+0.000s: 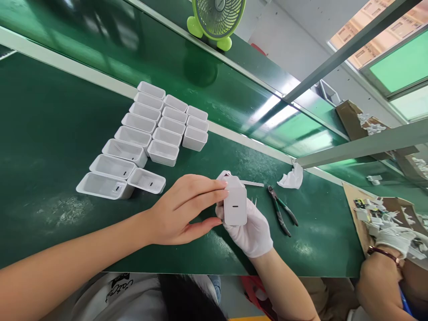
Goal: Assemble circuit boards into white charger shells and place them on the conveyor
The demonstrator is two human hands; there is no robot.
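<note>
- The white charger shell [235, 206] sits just above the bench edge, clamped in your gloved right hand [249, 229].
- Your bare left hand [182, 209] pinches its top corner, fingers closed on it.
- You seem mid-fit or mid-check; next calls for steady alignment.
- The shell's far side is hidden; the prongs by the pliers [281, 210] are hard to read.

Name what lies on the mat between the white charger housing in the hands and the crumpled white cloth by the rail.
In the head view, green-handled pliers lie between the charger housing and the cloth, with a thin white strip above them.
</note>
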